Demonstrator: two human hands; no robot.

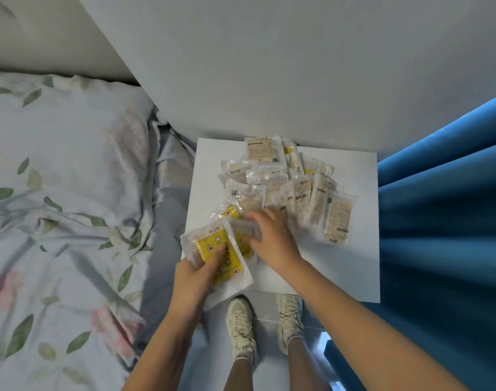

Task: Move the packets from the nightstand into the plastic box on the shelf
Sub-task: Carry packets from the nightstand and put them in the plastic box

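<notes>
Several clear plastic packets (pixel 286 187) with beige and yellow contents lie piled on the white nightstand (pixel 354 263). My left hand (pixel 196 277) grips a stack of yellow-printed packets (pixel 217 249) at the nightstand's front left corner, thumb on top. My right hand (pixel 272 235) reaches over the pile and closes its fingers on another packet (pixel 246 230) next to that stack. The plastic box and the shelf are out of view.
A bed with leaf-patterned bedding (pixel 57 207) lies to the left, touching the nightstand. A blue curtain (pixel 444 221) hangs at the right. A pale wall (pixel 269 66) stands behind. My feet in light sneakers (pixel 241 325) stand on the floor below.
</notes>
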